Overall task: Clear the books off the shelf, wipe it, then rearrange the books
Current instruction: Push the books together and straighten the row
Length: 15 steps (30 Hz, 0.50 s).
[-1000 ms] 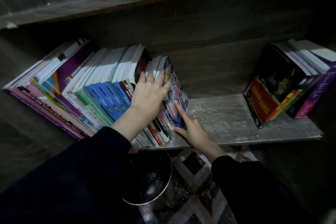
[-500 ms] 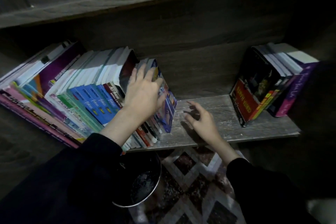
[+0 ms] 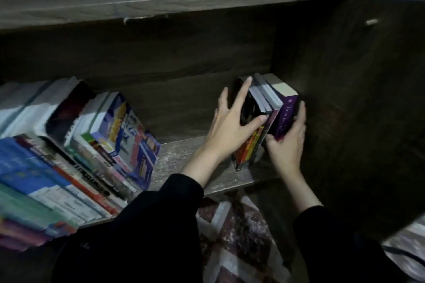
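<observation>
Squeezing book group (image 3: pixel 264 101) btw 2 hands: L hand (image 3: pixel 232 126) splayed flat on its cover, R hand (image 3: pixel 287 145) curled round purple book (image 3: pixel 285 117). Keep pressure even; lift as 1 block.

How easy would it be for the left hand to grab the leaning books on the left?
Probably yes, quite easy. Only bare shelf lies between the left hand and the leaning books. But it presses on the small stack now, so it must let go first.
</observation>
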Available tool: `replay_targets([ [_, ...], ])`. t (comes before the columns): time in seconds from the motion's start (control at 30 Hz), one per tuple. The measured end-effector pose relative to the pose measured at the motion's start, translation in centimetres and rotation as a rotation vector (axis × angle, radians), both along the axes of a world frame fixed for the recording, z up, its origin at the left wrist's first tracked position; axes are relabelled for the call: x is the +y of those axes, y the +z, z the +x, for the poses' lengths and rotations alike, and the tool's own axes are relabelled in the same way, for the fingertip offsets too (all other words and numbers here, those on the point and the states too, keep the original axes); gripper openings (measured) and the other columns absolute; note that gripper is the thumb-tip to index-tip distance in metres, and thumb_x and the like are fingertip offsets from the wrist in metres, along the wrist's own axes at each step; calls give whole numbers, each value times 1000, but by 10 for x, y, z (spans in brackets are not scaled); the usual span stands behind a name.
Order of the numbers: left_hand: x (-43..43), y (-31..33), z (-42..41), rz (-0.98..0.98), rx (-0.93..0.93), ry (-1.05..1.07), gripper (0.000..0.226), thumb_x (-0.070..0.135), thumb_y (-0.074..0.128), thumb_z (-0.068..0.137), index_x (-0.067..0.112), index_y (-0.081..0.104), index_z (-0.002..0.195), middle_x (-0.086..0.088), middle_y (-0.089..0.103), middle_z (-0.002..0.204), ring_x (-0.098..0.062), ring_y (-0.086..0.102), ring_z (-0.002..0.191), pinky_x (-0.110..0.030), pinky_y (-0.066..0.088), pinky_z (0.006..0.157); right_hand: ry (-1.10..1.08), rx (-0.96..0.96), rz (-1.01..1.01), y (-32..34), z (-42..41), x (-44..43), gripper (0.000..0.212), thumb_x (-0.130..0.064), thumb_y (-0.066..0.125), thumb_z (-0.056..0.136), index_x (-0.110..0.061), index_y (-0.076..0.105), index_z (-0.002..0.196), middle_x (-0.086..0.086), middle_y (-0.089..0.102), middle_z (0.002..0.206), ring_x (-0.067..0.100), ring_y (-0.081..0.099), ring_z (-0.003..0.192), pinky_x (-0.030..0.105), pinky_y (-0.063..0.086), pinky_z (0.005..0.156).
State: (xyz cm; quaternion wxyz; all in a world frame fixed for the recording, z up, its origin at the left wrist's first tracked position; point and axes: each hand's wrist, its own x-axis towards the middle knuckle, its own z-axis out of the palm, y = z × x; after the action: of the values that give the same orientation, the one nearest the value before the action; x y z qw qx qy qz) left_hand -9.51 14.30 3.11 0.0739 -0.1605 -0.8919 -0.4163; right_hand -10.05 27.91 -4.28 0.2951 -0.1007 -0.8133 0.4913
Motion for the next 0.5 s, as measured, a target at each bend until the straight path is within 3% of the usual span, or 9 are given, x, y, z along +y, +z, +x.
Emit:
replay_targets([
  [0.1, 23, 1, -10, -200, 18, -49, 76, 52, 56, 91, 57, 3, 145, -8, -15, 160, -44, 21, 141, -53, 33, 109, 68, -104, 21, -7, -5, 6, 102, 1, 65, 80, -28, 0, 154, 15, 31, 147, 31, 41, 129, 32, 35, 98],
  [0.23, 45, 2, -24, -490, 45, 15, 67, 57, 49, 92, 46, 16, 149, -15, -15, 159, -43, 46, 125, -45, 44, 97, 18, -126, 32, -11, -17, 8, 83, -2, 59, 89, -22, 11, 154, 12, 40, 141, 29, 48, 121, 30, 34, 93],
  [0.3, 50, 3, -28, -503, 40, 53, 64, 51, 52, 94, 42, 21, 149, -17, -9, 160, -41, 53, 118, -44, 46, 93, 55, -141, -2, -17, -26, 13, 77, -5, 60, 90, -21, 19, 152, 13, 48, 138, 29, 51, 121, 32, 36, 97],
  [0.37, 51, 2, -31, -463, 52, 62, 62, 43, 55, 94, 40, 25, 149, -17, -5, 160, -40, 55, 117, -44, 47, 95, 116, -174, -77, -24, -33, 21, 74, -8, 62, 90, -25, 23, 150, 12, 57, 131, 27, 57, 115, 29, 43, 92],
  [0.5, 48, -2, -33, -377, 54, 43, 65, 39, 58, 93, 40, 25, 149, -15, -6, 160, -39, 48, 126, -44, 41, 102, 262, -160, -166, -32, -34, 33, 74, -11, 65, 90, -28, 25, 149, -2, 57, 129, 2, 55, 104, 17, 39, 89],
])
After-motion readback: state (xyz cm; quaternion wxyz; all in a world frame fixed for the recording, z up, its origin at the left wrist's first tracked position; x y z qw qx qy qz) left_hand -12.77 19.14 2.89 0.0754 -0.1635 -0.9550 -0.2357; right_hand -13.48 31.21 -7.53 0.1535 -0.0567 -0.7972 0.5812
